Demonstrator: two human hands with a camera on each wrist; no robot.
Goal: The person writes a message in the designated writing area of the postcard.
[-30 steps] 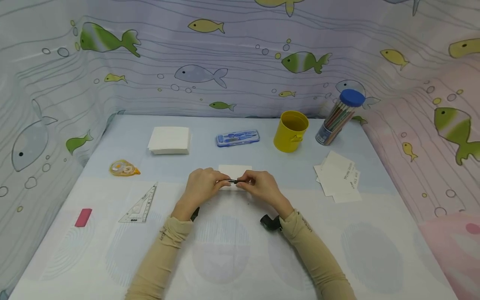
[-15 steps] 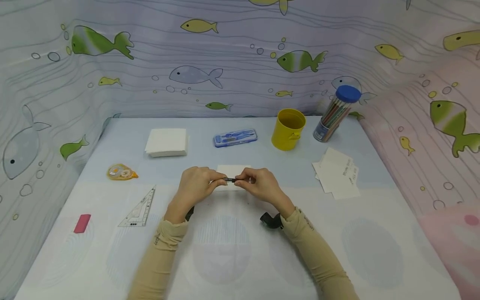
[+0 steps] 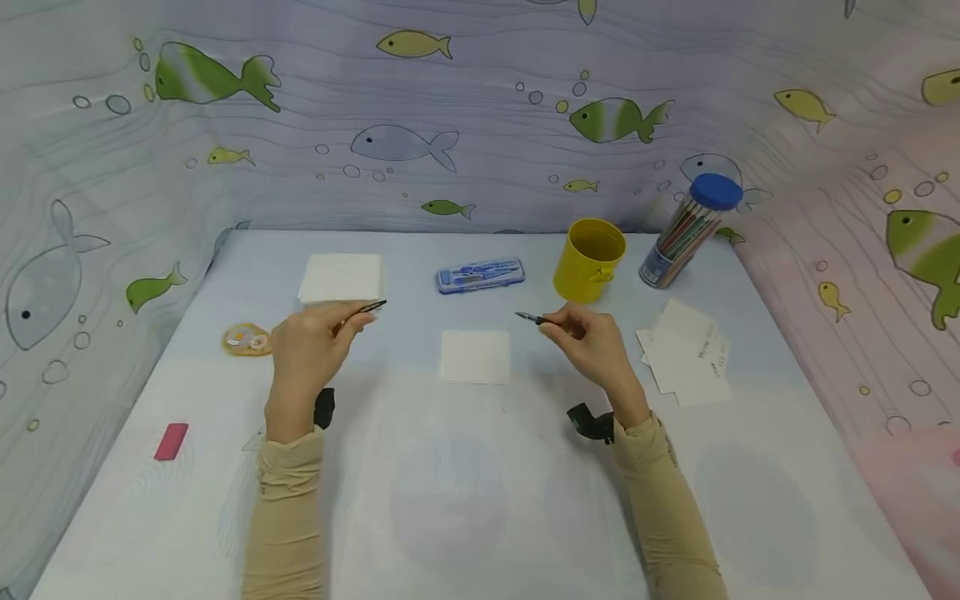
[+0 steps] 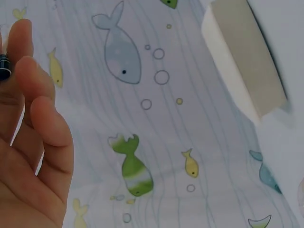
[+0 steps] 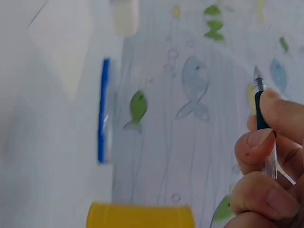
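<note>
Head view is showing the right fingers (image 3: pixel 564 327) pinching the pen (image 3: pixel 534 318), nib bare and pointing toward the card (image 3: pixel 475 356), while the left fingers (image 3: pixel 341 321) are curling round the cap (image 3: pixel 365 310); both hands are hanging above the table (image 3: pixel 480 500), one on each side of the card. The right hand (image 3: pixel 592 346) is sitting right of the card and just in front of the yellow cup (image 3: pixel 588 260); the left hand (image 3: pixel 307 354) is sitting left of the card, near the paper stack (image 3: pixel 341 277). Judging by this, the pen is getting readied for writing on the card, so the right grip is wanting to slide nearer the nib and tilt it down before lowering onto the card's middle. The left hand is likely better parking the cap beside the card and then pressing the card's near edge flat so it is not skating. The loose cards (image 3: pixel 686 354) are lying right of the card, well apart.
</note>
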